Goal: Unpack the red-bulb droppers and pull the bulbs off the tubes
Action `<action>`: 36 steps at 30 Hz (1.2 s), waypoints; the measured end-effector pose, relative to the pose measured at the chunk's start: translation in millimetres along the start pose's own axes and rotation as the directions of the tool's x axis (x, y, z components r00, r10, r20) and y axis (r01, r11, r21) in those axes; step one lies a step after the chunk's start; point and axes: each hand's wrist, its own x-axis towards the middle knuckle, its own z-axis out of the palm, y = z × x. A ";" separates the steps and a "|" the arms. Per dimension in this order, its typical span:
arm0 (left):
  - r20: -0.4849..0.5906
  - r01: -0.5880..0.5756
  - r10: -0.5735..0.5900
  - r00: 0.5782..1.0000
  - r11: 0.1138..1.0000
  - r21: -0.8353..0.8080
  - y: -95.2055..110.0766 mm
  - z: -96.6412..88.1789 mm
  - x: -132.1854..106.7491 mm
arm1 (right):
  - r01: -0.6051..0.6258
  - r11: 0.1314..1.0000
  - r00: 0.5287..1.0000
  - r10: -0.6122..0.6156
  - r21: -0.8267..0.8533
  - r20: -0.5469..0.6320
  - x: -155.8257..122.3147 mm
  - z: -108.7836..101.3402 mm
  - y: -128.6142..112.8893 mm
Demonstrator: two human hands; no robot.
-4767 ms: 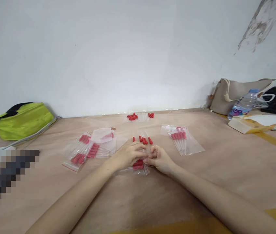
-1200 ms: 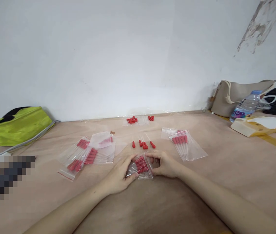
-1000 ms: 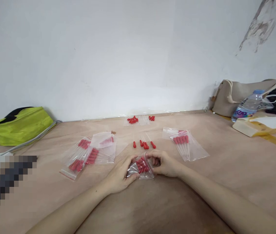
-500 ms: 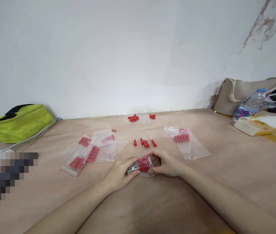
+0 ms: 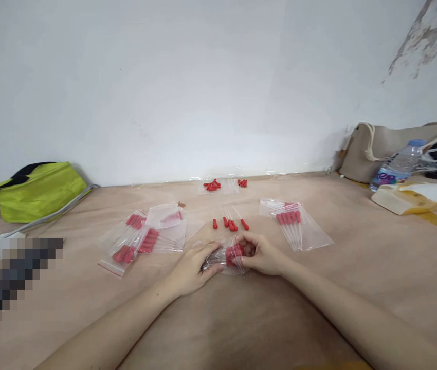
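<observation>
In front of me lies a clear zip bag [image 5: 228,268] with several red-bulbed droppers [image 5: 234,255] in it, their clear tubes pointing left. My left hand [image 5: 192,268] is curled round the tube end of the bag, thumb in front. At the bag's mouth, my right hand [image 5: 261,254] grips the plastic beside the red bulbs, its thumb and fingertips close to them. Just beyond the hands, several loose droppers [image 5: 232,225] rest on the brown covering, bulbs towards me.
Filled dropper bags lie in a pile [image 5: 141,241] at left and another group [image 5: 295,226] at right. More red droppers [image 5: 212,185] sit by the wall. Further out are a yellow-green bag [image 5: 44,192], a beige bag [image 5: 392,141], a water bottle [image 5: 399,164] and a torn carton [image 5: 396,199].
The red bulbs in the bag have shifted slightly right, towards my right hand. Its fingers have moved in over the bag's mouth, while my left hand keeps its hold.
</observation>
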 end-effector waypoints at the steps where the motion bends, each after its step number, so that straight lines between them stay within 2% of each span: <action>1: -0.003 0.001 -0.001 1.000 1.000 -0.004 0.2 -0.3 0.2 | -0.015 1.000 1.000 0.015 0.024 -0.019 -0.2 -2.0 0.0; 4: -0.016 0.002 -0.002 1.000 1.000 0.000 0.2 -0.3 0.4 | -0.090 0.980 0.995 0.098 0.175 -0.036 -1.8 -9.4 -0.6; 7: -0.015 0.002 -0.002 1.000 1.000 0.003 -0.6 0.4 0.4 | -0.150 0.926 0.985 0.170 0.346 -0.027 -2.8 -14.4 -1.6; 12: -0.014 -0.003 0.003 1.000 1.000 0.004 -2.8 1.7 0.2 | -0.216 0.884 0.963 0.262 0.414 -0.057 -0.5 -15.9 -1.3; 16: -0.019 -0.005 0.005 1.000 1.000 0.008 -4.7 2.7 -0.2 | -0.257 0.894 0.951 0.302 0.366 -0.070 -0.3 -34.9 -8.5; 18: -0.026 -0.004 0.004 1.000 1.000 0.012 -5.1 2.9 -0.5 | -0.285 0.920 0.945 0.316 0.269 -0.081 -3.1 -54.5 -17.7; 21: -0.042 -0.011 0.011 0.999 1.000 0.015 -5.0 2.8 -0.6 | -0.285 0.944 0.931 0.314 0.167 -0.185 -8.8 -86.1 -33.5; 23: -0.046 -0.010 0.010 0.999 1.000 0.015 -4.7 2.6 -0.5 | -0.237 0.963 0.914 0.265 0.127 -0.306 -10.1 -100.8 -40.2; 25: -0.049 -0.006 0.007 0.999 1.000 0.010 -4.4 2.4 -0.3 | -0.173 0.983 0.892 0.180 0.054 -0.415 -6.7 -106.7 -40.4; 27: -0.043 -0.011 0.011 0.999 1.000 -0.002 -4.6 2.5 -0.1 | -0.105 0.991 0.863 0.049 -0.083 -0.502 1.4 -104.3 -33.2; 29: -0.038 -0.015 0.015 0.999 1.000 -0.008 -5.0 2.8 0.0 | -0.048 0.961 0.825 -0.116 -0.274 -0.552 12.4 -96.8 -20.6; 32: -0.040 -0.015 0.016 0.999 1.000 0.004 -6.0 3.4 -0.1 | -0.010 0.856 0.795 -0.307 -0.517 -0.523 27.3 -83.1 0.9; 36: -0.041 -0.020 0.021 0.999 1.000 0.010 -6.6 3.8 -0.5 | -0.010 0.741 0.831 -0.367 -0.671 -0.419 34.2 -70.2 19.5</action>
